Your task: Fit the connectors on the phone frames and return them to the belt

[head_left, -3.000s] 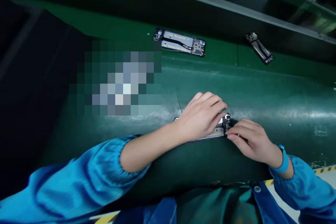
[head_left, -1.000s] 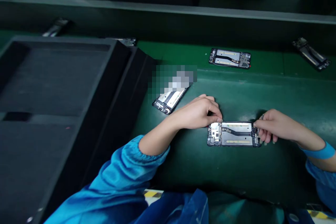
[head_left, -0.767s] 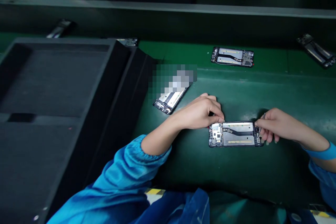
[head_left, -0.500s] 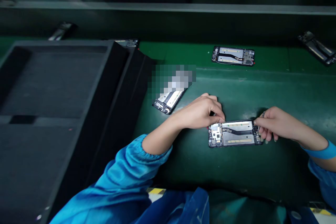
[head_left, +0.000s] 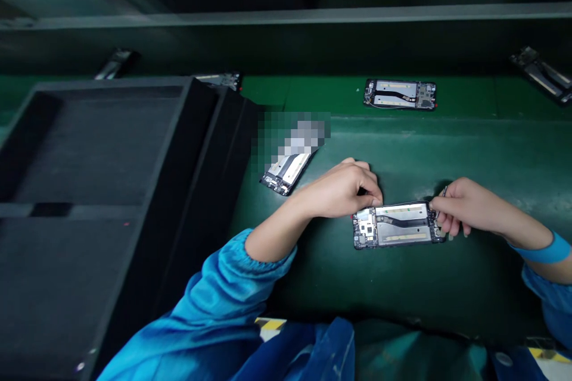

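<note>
An opened phone frame (head_left: pixel 397 225) with a silver middle plate and bare circuit boards lies flat on the green bench (head_left: pixel 402 286) in front of me. My left hand (head_left: pixel 342 189) curls over its upper left corner, fingertips pressed together on the frame's edge. My right hand (head_left: pixel 456 207) is closed in a pinch round thin metal tweezers (head_left: pixel 441 195) at the frame's right end, the tip down on the small board there. Blue sleeves cover both forearms.
A large black tray stack (head_left: pixel 102 190) fills the left side. Another phone frame (head_left: pixel 286 169) lies beside it, partly blurred. On the far green strip (head_left: pixel 313 92) lie two further frames (head_left: pixel 400 94) (head_left: pixel 540 74). A grey rail (head_left: pixel 286 15) runs across behind.
Since three seconds ago the view swung left and my left hand slid off the frame's middle to its left corner. Over the last second both hands and the frame barely shifted.
</note>
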The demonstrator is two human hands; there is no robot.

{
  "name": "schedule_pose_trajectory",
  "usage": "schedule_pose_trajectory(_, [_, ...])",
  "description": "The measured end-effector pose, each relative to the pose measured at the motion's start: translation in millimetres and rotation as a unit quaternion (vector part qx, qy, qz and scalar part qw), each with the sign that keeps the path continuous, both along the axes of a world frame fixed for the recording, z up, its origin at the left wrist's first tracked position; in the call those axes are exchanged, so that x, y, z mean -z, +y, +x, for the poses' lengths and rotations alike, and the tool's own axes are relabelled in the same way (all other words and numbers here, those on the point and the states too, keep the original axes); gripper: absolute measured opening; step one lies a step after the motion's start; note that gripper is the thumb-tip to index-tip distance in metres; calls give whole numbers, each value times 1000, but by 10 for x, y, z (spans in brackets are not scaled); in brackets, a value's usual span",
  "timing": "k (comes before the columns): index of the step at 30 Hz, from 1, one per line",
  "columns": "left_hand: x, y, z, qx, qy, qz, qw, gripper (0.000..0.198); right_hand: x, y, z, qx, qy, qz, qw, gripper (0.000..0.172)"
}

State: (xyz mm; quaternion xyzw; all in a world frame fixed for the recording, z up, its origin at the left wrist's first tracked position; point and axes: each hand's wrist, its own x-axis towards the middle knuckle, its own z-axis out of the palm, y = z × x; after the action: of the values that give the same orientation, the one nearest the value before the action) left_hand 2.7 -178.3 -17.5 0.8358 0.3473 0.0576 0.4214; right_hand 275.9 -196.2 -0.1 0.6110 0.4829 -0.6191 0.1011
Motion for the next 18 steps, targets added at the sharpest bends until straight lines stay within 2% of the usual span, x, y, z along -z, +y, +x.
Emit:
schedule_pose_trajectory(7, [-100, 114, 530, 54, 25, 69, 996, 24, 49, 3, 7, 6, 3, 16, 1000, 40])
schedule_pose_trajectory(11, [-94, 185, 762, 68, 27, 69, 995, 25, 99, 0, 24, 8, 16, 28, 999, 40])
schedule_pose_trajectory(18, [-28, 49, 835, 6, 47, 89, 995, 20, 181, -75, 23, 23, 29, 76, 996, 38])
